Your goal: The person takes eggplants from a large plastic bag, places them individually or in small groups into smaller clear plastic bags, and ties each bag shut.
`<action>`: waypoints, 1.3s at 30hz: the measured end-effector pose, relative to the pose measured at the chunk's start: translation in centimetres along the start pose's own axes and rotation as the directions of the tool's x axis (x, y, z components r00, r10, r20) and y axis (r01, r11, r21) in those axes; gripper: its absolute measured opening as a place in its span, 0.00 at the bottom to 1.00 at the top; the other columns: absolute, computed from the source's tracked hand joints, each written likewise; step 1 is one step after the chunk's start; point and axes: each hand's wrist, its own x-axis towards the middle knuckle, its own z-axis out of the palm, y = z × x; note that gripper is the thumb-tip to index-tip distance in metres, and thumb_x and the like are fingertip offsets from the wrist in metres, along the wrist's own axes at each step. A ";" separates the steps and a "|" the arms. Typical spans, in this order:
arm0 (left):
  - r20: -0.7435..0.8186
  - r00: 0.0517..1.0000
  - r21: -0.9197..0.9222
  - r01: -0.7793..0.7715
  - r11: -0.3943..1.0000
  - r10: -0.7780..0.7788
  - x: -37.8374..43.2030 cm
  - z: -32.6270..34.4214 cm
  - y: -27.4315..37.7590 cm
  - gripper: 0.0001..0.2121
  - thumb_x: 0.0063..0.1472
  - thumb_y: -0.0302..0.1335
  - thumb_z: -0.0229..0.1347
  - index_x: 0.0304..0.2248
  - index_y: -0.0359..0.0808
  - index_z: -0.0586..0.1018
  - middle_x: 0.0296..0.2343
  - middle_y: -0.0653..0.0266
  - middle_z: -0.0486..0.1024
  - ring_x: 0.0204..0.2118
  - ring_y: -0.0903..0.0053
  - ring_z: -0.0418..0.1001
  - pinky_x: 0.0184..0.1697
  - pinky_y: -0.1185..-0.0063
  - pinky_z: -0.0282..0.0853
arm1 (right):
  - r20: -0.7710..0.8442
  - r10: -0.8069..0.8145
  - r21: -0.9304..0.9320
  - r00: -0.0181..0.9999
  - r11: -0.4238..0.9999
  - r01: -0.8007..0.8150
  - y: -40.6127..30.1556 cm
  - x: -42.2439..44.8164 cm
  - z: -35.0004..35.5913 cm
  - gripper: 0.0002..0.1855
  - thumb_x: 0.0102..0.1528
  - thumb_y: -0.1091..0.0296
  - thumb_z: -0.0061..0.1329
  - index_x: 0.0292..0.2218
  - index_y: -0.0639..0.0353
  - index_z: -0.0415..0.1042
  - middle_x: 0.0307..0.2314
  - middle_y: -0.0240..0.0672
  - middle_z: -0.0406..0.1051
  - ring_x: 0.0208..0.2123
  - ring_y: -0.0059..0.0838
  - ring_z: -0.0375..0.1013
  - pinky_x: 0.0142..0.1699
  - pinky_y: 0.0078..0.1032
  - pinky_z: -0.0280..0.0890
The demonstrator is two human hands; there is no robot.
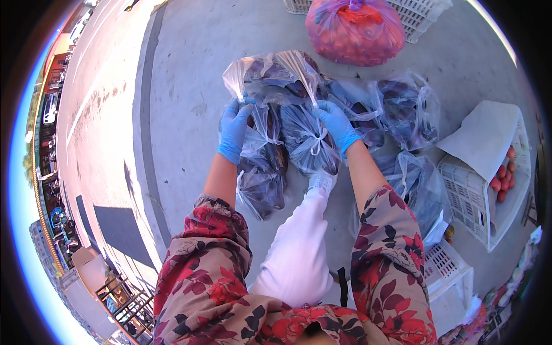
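My left hand, in a blue glove, pinches one gathered end of a clear plastic bag. The other gathered end is gripped by my right hand, gloved the same way. Long dark purple vegetables, which look like eggplants, show through the film. Just below my hands, a knotted clear bag lies by my shoe. Another tied bag of dark vegetables rests to its left. More filled clear bags lie to the right of my right hand.
A pink bag full of small round orange-red produce sits ahead, against a white plastic crate. At right, a tipped white crate holds red tomatoes. Another white crate stands near my right sleeve. Sunlit pavement runs along the left.
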 end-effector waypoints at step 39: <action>0.960 -0.253 -0.219 -0.946 0.238 -0.123 -19.5 33.4 -7.2 0.16 0.44 0.29 0.50 0.36 0.38 0.70 0.42 0.53 0.64 0.46 0.63 0.61 0.48 0.67 0.54 | -0.957 0.049 0.014 0.285 0.992 -0.123 10.1 -35.7 -22.4 0.19 0.48 0.66 0.46 0.41 0.66 0.63 0.33 0.42 0.66 0.35 0.32 0.66 0.41 0.26 0.62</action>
